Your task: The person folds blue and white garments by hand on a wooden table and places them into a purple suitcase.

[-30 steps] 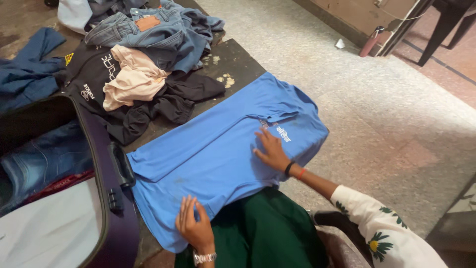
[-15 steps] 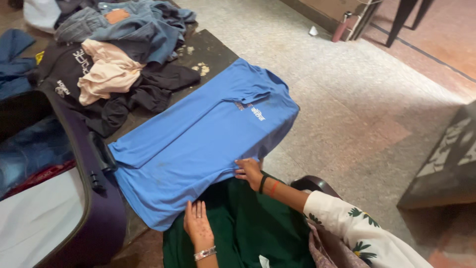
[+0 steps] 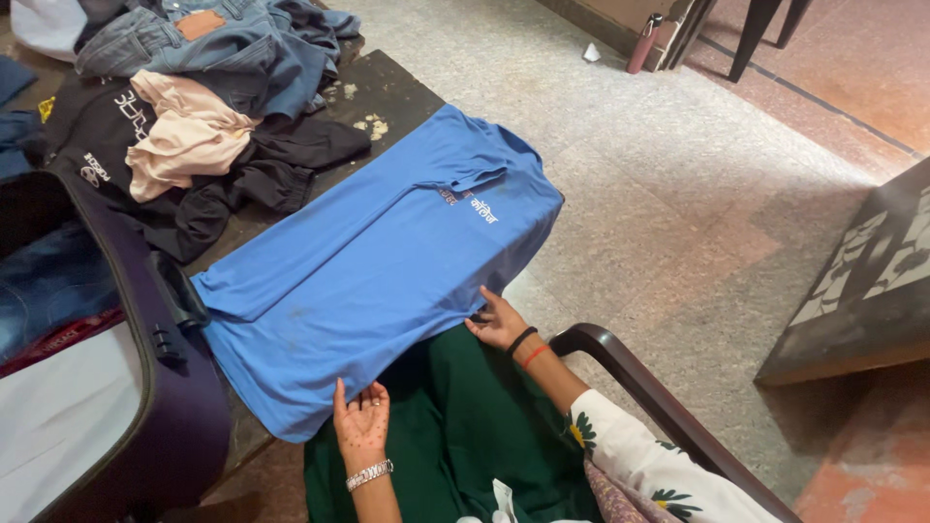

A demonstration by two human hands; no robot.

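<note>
Both hands (image 3: 360,423) (image 3: 499,322) at near hem of blue shirt (image 3: 378,261); purple suitcase (image 3: 145,407) alongside
</note>
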